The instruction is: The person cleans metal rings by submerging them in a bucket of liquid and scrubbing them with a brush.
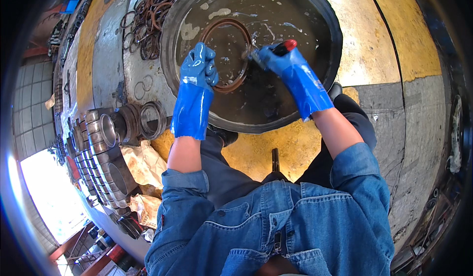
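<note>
A reddish-brown ring (224,21) is held tilted over a wide dark basin (168,44) of murky, foam-flecked liquid. My left hand (199,65), in a wet blue rubber glove, is closed round the ring's left side. In my right hand (277,59), gloved the same way, is a tool with a red-and-black handle (285,47). Its working end reaches the ring's right side, where motion blur hides its kind. Whether the ring's lower edge dips into the liquid, I cannot tell.
Rusty rings lie heaped (156,17) left of the basin, beside a few thin loose rings (143,86). Stacked metal cylinders and rings (101,143) stand at the lower left near crumpled brown paper (143,165). My legs flank the basin's near side, over a yellow floor (246,153).
</note>
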`<action>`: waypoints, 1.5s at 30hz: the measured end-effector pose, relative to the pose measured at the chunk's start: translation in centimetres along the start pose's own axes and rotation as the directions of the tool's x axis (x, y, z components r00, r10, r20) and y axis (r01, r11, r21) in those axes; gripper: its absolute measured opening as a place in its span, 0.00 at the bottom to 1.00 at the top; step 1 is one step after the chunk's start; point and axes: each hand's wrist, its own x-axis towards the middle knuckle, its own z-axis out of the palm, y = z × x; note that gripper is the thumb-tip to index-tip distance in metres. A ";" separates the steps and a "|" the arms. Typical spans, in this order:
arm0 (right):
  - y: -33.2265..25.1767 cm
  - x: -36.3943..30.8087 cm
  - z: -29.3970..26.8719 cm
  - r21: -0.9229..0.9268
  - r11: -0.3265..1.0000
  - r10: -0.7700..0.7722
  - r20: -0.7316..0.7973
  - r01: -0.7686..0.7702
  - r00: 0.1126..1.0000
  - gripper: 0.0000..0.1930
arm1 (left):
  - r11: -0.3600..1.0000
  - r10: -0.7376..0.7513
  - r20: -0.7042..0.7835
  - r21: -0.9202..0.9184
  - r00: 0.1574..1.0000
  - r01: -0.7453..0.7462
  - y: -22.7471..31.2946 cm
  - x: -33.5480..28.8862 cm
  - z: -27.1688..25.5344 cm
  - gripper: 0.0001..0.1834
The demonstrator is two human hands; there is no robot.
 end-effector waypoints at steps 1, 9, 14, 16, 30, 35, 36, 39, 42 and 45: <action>-0.6 -0.9 0.8 0.039 0.999 0.012 0.064 -0.015 0.998 0.16 | 1.000 0.018 0.021 -0.011 1.000 -0.018 0.3 0.0 -0.5 0.21; -4.0 -3.4 1.3 -0.132 0.991 0.021 0.163 0.001 0.986 0.13 | 0.996 0.003 0.036 0.084 0.999 -0.006 -0.3 -0.1 -1.3 0.17; -3.4 -2.1 -0.1 -0.573 0.558 -0.723 0.021 0.600 0.691 0.21 | 0.964 -0.084 0.062 0.259 0.995 0.065 -0.7 -1.4 0.8 0.16; -2.1 -1.5 0.6 -0.722 0.538 -0.621 0.010 0.435 0.784 0.19 | 0.955 -0.113 0.068 0.284 0.991 0.090 -1.0 -1.2 1.1 0.16; -0.4 -3.0 2.8 0.309 0.910 0.136 0.406 -0.276 0.904 0.17 | 0.939 -0.084 0.116 0.342 0.990 0.040 -1.7 -0.7 1.2 0.12; -4.0 -2.9 0.9 -0.213 0.953 -0.215 0.031 0.217 0.976 0.13 | 0.954 -0.031 0.116 0.300 0.993 -0.006 -2.0 -1.2 1.3 0.11; -3.9 -2.9 0.8 -0.371 0.856 -0.424 -0.107 0.360 0.899 0.12 | 0.951 -0.036 0.116 0.309 0.993 -0.002 -1.9 -1.3 1.4 0.11; -3.3 -2.4 0.2 -0.606 0.693 -0.565 -0.119 0.391 0.816 0.12 | 0.940 -0.062 0.119 0.341 0.991 0.018 -1.5 -1.5 1.6 0.13; -1.9 -2.4 1.1 -0.631 0.715 -0.516 -0.187 0.300 0.836 0.11 | 0.925 -0.082 0.118 0.378 0.990 0.032 -1.2 -1.5 1.9 0.14; -1.9 -0.1 1.0 -0.324 0.926 0.202 -0.005 -0.192 0.979 0.12 | 0.915 -0.050 0.095 0.404 0.994 0.007 -1.5 -1.3 1.2 0.12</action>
